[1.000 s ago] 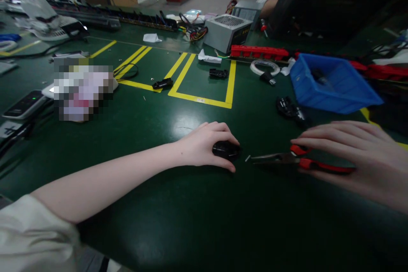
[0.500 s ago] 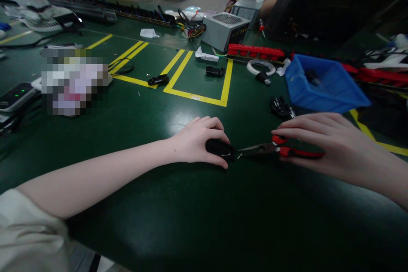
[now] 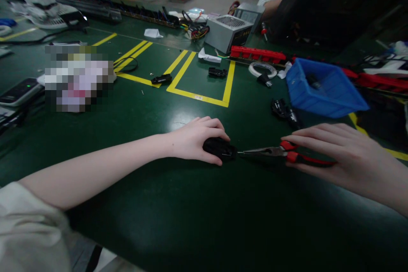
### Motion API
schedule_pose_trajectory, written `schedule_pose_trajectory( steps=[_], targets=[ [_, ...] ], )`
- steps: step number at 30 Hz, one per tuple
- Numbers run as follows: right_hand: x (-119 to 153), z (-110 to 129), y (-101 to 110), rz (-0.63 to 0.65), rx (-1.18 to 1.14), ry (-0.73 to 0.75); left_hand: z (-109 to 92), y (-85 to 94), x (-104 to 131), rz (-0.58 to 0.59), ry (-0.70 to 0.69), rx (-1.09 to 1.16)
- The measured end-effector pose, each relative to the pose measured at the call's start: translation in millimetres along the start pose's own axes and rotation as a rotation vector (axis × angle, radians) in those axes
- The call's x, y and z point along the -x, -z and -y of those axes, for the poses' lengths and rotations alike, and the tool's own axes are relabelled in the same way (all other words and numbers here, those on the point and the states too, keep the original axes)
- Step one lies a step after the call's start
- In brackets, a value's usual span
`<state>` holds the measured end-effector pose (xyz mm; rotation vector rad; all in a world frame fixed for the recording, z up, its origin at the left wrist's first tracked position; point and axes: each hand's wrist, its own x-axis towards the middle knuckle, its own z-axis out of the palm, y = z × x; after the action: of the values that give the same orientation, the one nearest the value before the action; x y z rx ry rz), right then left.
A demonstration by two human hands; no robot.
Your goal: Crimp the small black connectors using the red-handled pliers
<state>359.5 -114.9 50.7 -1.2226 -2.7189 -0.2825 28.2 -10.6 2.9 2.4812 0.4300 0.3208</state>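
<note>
On the green table (image 3: 178,204), my left hand (image 3: 200,140) is wrapped round a small black part (image 3: 219,148), thumb on the near side and fingers on the far side. My right hand (image 3: 338,153) grips long-nose pliers (image 3: 290,151) with red handles. The jaws point left, and their tips meet a thin metal piece (image 3: 240,153) at the right end of the black part. Whether that piece is fixed in the part is too small to tell. More black parts (image 3: 282,110) lie beyond the pliers.
A blue bin (image 3: 325,93) with dark items inside stands at the right. Farther back are a grey metal box (image 3: 228,29), a red strip (image 3: 258,54) and a white ring (image 3: 263,69). Two black parts (image 3: 217,72) (image 3: 161,79) lie near yellow tape. A person's arm (image 3: 272,6) shows behind.
The pliers and my right hand have shifted slightly right and down. Their jaws look closer together, in line with the thin metal piece. My left hand still holds the black part. The view has moved slightly.
</note>
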Motion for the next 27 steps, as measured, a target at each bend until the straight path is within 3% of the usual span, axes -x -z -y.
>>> schedule_pose_trajectory(
  steps=[6,13,18,23,27],
  targets=[
    [-1.1,13.1,11.2,-0.084,0.051,-0.056,1.8,3.6,0.3,0.018,-0.044,-0.012],
    [-27.3,47.4,0.8,-0.106,0.005,-0.157,2.8,-0.3,-1.1,0.005,-0.087,-0.062],
    [-11.6,52.8,-3.4,-0.143,0.0,-0.239,3.1,-0.7,-7.6,-0.005,-0.096,-0.096],
    [6.6,71.1,-21.7,-0.125,-0.067,-0.22,6.1,1.2,-29.3,0.0,-0.109,-0.204],
    [-0.3,91.8,-37.9,-0.08,-0.199,-0.187,10.1,0.7,-67.8,0.006,-0.097,-0.275]
  ],
)
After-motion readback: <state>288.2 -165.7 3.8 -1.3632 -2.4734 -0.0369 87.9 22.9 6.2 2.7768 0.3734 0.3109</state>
